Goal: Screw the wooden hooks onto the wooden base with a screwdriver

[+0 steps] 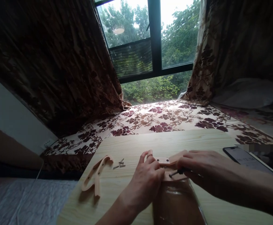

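My left hand (149,175) has its fingers bent and presses on a light wooden piece (163,161) with dark holes near its top edge. A small screwdriver (176,172) with a dark shaft is gripped in my right hand (193,162), its tip pointing left and down against the lower wooden part (168,177). Below both hands lies a brown, shiny, see-through panel (177,203), reaching toward me. My fingers hide part of the wood and most of the screwdriver's handle.
On the pale wooden tabletop (127,143), two curved wooden pieces (97,175) lie at the left, with several screws (120,164) beside them. A phone (246,159) rests at the right. Behind are a floral-covered ledge (150,120), curtains (56,62) and a window (157,37).
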Available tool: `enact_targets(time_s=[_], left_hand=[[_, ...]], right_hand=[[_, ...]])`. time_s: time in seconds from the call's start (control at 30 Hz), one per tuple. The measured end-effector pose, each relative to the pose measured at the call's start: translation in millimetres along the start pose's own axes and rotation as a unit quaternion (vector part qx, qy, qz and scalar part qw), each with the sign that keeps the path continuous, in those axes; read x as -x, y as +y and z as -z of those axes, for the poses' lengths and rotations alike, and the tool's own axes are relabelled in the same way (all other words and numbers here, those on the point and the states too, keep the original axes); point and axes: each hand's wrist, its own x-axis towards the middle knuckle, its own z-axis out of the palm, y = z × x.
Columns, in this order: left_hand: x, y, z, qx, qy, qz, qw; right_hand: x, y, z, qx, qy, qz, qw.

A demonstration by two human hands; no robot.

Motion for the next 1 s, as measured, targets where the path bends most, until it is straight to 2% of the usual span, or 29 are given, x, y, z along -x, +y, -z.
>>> enact_targets(time_s=[0.23, 0.37, 0.53, 0.67, 0.83, 1.0], left_hand=[[5, -1, -8.1, 0.029, 0.021, -0.006, 0.999], [4, -2, -13.4, 0.041, 0.034, 0.003, 0.999], [2, -3, -14.8, 0.047, 0.033, 0.007, 0.998], [2, -2, -11.8, 0.042, 0.029, 0.006, 0.999], [4, -1, -10.1, 0.025, 0.026, 0.005, 0.999], [5, -3, -16.6, 0.004, 0.026, 0.000, 1.000]], right_hand=[[-46, -19, 17, 0.107, -0.136, 0.045, 0.984], [-64, -22, 21, 0.149, -0.183, 0.018, 0.972], [-66, -20, 23, 0.155, -0.183, -0.039, 0.970], [-64, -23, 31, 0.158, -0.177, -0.046, 0.970], [-65, -29, 39, 0.143, -0.200, 0.010, 0.969], [-62, -23, 26, 0.124, -0.163, 0.071, 0.976]])
